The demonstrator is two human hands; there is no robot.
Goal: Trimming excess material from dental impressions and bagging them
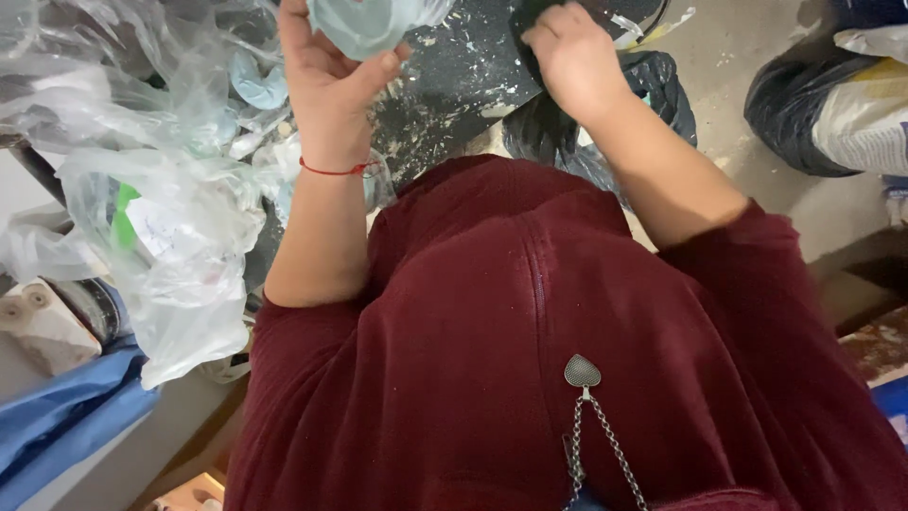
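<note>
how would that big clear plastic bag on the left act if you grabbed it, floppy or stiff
The clear plastic bag would probably be floppy: its thin film is crumpled and sags in folds. It likely feels light, though something green and white shows inside. The film may slip in the fingers.

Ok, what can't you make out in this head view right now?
- Pale blue-green rounded object in the left hand: top cut off by the frame edge.
- Dark thing under the right hand: mostly hidden by the fingers, blurred.
- Clear plastic bags: contents too crumpled to tell.
</note>
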